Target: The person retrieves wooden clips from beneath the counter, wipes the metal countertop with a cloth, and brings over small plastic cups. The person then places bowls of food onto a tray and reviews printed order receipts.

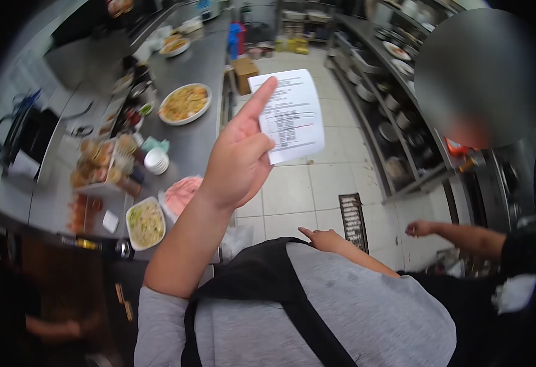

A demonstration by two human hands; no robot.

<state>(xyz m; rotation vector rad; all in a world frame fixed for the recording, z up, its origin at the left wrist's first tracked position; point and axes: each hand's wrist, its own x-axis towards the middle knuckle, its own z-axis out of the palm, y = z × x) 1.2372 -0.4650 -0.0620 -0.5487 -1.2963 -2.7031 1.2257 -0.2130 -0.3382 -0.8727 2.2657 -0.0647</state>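
Holding a printed slip point(292, 115) aloft, our left hand point(238, 160) sits near the middle of the view, forearm rising from the lower left. Reading left to right: a steel counter point(197, 144) at nine o'clock carries a white dish of noodles point(145, 222), a stack of small bowls point(156, 161) and a large plate of food point(185, 103); then comes the hand; then the slip; then a tiled floor point(308, 183) and shelving point(384, 104) at two o'clock.

The hand is mostly closed. Its index finger point(260, 101) lies straight along the slip's left edge, pointing toward one o'clock, while the other fingers curl in and pinch the paper at its lower left corner. The slip spreads out from the hand toward two o'clock, touching the fingers and otherwise free in the air.

We judge the slip very light, thin and limp, easily creased or torn, and likely to flutter; a gentle pinch at one edge or corner suits it, as shown.

Our right hand point(324, 238) rests low at five o'clock, loosely extended against the grey shirt point(366, 306), holding nothing that we can see. Another person's hand point(420, 229) reaches in at four o'clock.
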